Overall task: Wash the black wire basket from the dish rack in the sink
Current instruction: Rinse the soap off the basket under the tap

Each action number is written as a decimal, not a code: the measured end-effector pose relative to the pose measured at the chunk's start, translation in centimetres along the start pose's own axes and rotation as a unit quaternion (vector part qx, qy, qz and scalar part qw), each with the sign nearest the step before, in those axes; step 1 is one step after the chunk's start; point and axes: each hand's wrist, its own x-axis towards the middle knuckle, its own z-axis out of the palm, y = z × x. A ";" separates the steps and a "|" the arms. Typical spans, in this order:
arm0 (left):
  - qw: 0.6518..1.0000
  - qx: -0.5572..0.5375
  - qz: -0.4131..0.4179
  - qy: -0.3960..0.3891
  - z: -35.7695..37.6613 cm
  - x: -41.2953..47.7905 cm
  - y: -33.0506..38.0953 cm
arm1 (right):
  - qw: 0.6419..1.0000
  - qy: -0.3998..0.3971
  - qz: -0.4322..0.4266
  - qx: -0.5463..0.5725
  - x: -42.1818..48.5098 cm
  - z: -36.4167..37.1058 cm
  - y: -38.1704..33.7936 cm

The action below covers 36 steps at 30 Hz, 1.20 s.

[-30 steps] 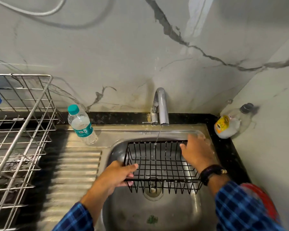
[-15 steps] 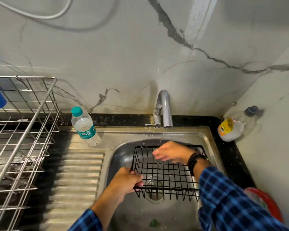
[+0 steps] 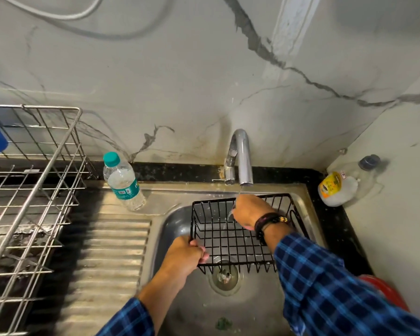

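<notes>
The black wire basket (image 3: pixel 230 241) hangs over the steel sink (image 3: pixel 228 299), under the chrome tap (image 3: pixel 243 156), which runs a thin stream of water. My left hand (image 3: pixel 183 257) grips the basket's near left corner. My right hand (image 3: pixel 250 210) is inside the basket under the stream, back of the hand up, fingers pointing down toward the basket's wires; whether they hold a wire is hidden. The steel dish rack (image 3: pixel 32 202) stands at the left.
A water bottle with a teal cap (image 3: pixel 123 181) stands on the sink's back ledge by the ribbed drainboard (image 3: pixel 107 263). A soap bottle with a yellow label (image 3: pixel 337 187) lies in the right corner. A red object (image 3: pixel 388 294) sits at the right edge.
My right hand moved from the basket's far right rim into the basket under the water. My left hand kept its grip on the near left corner.
</notes>
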 end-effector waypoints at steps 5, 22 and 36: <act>0.996 -0.075 0.003 0.040 0.3 -0.5 -0.9 | 0.918 -0.161 -0.007 0.362 1.2 1.4 0.6; 0.982 -0.119 0.127 0.069 2.8 -0.8 1.0 | 0.646 -0.083 0.095 0.753 0.4 1.8 0.5; 0.962 -0.178 0.206 0.029 1.7 -1.3 -0.3 | 0.665 0.123 0.184 0.714 -2.0 3.7 2.8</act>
